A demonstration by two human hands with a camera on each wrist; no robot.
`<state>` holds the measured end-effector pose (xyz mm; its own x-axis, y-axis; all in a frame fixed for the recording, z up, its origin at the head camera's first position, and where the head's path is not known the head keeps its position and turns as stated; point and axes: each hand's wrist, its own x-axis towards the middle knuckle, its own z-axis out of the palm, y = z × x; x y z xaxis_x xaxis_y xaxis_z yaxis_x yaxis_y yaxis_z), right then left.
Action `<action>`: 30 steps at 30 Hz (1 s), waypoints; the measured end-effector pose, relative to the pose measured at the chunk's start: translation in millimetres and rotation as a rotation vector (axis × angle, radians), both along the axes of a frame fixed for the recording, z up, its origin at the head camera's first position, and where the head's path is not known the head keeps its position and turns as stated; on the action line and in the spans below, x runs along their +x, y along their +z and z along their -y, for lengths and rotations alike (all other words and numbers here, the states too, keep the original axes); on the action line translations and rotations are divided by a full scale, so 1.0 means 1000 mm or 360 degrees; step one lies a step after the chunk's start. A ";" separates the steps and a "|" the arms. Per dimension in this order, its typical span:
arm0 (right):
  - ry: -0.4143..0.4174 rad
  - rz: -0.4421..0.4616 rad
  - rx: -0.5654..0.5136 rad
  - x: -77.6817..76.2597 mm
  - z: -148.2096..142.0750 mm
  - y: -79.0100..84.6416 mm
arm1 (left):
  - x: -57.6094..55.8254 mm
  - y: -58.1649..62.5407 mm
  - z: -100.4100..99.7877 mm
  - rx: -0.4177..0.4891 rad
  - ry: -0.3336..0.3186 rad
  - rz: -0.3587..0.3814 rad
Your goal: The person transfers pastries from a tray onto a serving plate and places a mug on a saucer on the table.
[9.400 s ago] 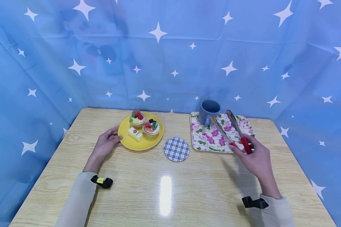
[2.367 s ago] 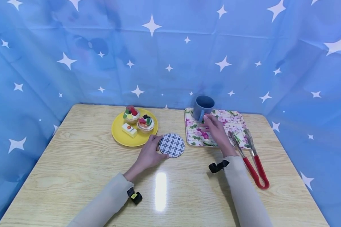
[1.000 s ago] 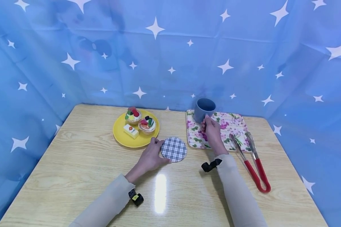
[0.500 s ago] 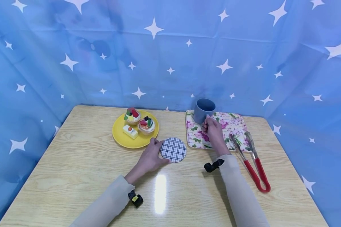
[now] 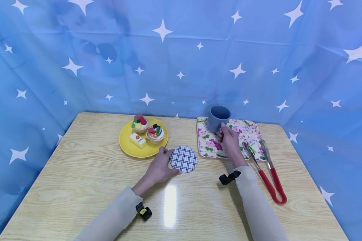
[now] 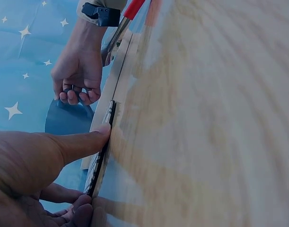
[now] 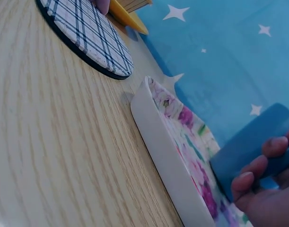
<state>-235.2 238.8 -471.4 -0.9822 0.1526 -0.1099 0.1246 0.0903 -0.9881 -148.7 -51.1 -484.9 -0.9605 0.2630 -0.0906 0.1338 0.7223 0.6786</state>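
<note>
My left hand (image 5: pixel 160 166) holds a round plaid coaster (image 5: pixel 184 159) by its edge, lying on the table. Thumb and fingertips sit at opposite parts of its rim, plain in the left wrist view, where the coaster (image 6: pixel 109 116) appears edge-on. With curled fingers my right hand (image 5: pixel 230 140) grips the handle of a blue-grey mug (image 5: pixel 215 124) at the left of a floral tray (image 5: pixel 244 127). The mug (image 7: pixel 250 144) is upright in the head view; whether its base touches the tray I cannot tell. My right fingers mostly hide the handle.
Left of the coaster is a yellow plate (image 5: pixel 132 150) bearing two fruit tarts (image 5: pixel 155 133) and a small white-yellow cake piece (image 5: pixel 138 140). Red-handled tongs (image 5: pixel 278 182) lie at right, their tips over the tray's front edge. A starry blue curtain (image 5: pixel 181 60) stands behind the table.
My right hand has put down the tongs and taken the mug's handle, the mug shifting slightly right just now. My left hand has gone from the plate to the coaster.
</note>
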 end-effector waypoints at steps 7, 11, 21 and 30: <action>0.0060 0.0005 0.0014 0.004 -0.003 0.005 | 0.000 0.000 -0.001 -0.0010 0.0009 0.0003; 0.0087 -0.0018 0.0048 0.009 -0.005 0.008 | 0.000 0.000 -0.002 -0.0007 0.0008 0.0010; 0.0119 -0.0028 0.0033 0.016 -0.008 0.015 | 0.000 0.001 -0.002 0.0005 0.0004 -0.0008; 0.0212 -0.0060 0.0096 0.022 -0.011 0.014 | 0.000 0.002 -0.001 -0.0014 0.0007 0.0025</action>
<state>-213.1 249.4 -457.4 -0.9974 0.0262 -0.0669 0.0703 0.1632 -0.9841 -149.1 -50.3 -483.3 -0.9602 0.2577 -0.1078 0.1200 0.7289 0.6740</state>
